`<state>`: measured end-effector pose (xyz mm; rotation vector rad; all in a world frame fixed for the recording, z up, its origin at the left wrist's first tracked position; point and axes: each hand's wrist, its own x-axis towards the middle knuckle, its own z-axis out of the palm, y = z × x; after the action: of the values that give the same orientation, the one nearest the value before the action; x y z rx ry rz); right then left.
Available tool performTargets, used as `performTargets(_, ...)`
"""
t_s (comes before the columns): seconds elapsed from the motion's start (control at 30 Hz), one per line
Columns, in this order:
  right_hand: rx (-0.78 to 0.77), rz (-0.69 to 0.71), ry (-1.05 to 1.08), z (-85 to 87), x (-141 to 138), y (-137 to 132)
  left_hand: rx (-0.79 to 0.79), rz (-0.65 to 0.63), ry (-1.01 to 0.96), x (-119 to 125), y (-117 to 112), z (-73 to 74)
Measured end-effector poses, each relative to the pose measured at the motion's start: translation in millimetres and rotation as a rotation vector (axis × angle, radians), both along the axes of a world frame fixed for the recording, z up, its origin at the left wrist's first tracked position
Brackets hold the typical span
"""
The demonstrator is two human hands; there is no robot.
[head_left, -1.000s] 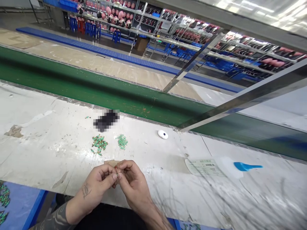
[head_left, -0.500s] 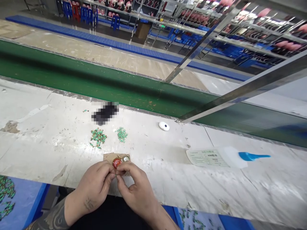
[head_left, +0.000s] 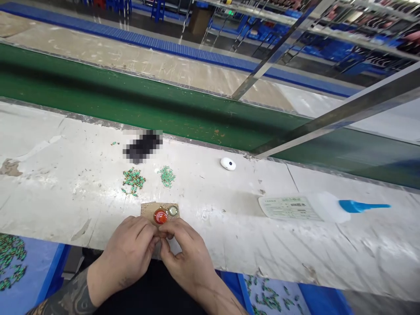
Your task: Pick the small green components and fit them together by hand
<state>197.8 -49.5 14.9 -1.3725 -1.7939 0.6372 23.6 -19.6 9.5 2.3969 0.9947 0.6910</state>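
Note:
My left hand (head_left: 133, 247) and my right hand (head_left: 185, 249) meet at the near edge of a small piece of brown cardboard (head_left: 148, 209). Both have thumb and fingers pinched together, fingertips nearly touching. Whatever sits between them is too small and too covered to make out. Just beyond my fingertips, a round red-orange cap-like piece (head_left: 160, 215) rests on the cardboard, with a smaller clear, silvery round piece (head_left: 173, 211) to its right. Farther off lie a pile of green and dark small parts (head_left: 133, 180) and a pile of tiny light-green parts (head_left: 167, 176).
A white bottle with a blue nozzle (head_left: 302, 206) lies on its side at the right. Beyond the piles are a white oval case (head_left: 228, 164) and a pixelated dark object (head_left: 142, 146). Blue trays of green parts (head_left: 272, 297) sit below the table edge. A metal post (head_left: 315, 120) slants across the right.
My fingers have drawn back slightly toward me, so the red-orange piece shows more fully. Both hands stay pinched together. The camera view has tilted down a little.

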Motion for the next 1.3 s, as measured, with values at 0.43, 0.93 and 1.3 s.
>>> performTargets(0.43, -0.025, -0.348, -0.078, -43.9, 19, -1, -0.03, 0.607, 0.504, -37, 78, -29.4)
performTargets(0.93, -0.006, -0.364, -0.087, -60.7, 14, 0, -0.384, 0.709, -0.12, -53, 55, -22.4)
performTargets(1.3, -0.036, -0.339, -0.122, -59.7, 14, 0, -0.702, 0.635, -0.51, -53, 51, -24.3)
